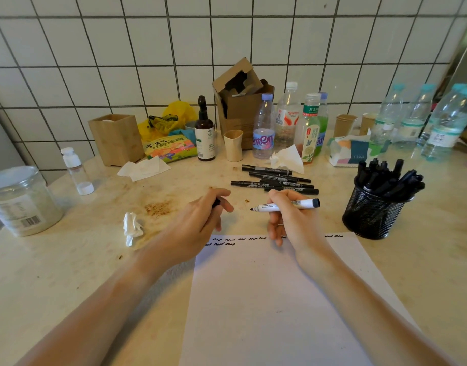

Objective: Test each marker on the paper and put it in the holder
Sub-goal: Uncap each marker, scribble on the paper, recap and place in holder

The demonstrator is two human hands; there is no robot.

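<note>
Head view shows the right hand (293, 220) curled around a white-barrelled marker (285, 206), its bare tip pointing left and hovering above the paper (280, 299), a hold that reads as ready to write. The left hand (200, 220) pinches a small dark piece that looks like the marker's cap (216, 202), kept close probably so it can go back on after the test. 2 rows of short black squiggles (237, 239) run along the paper's far edge, leaving the rest blank for more. About 5 black markers (274, 179) lie in a loose pile just beyond the hands, seemingly still untested. The mesh holder (372, 212) stands right of the paper, already crowded with markers, within easy reach of the writing hand.
</note>
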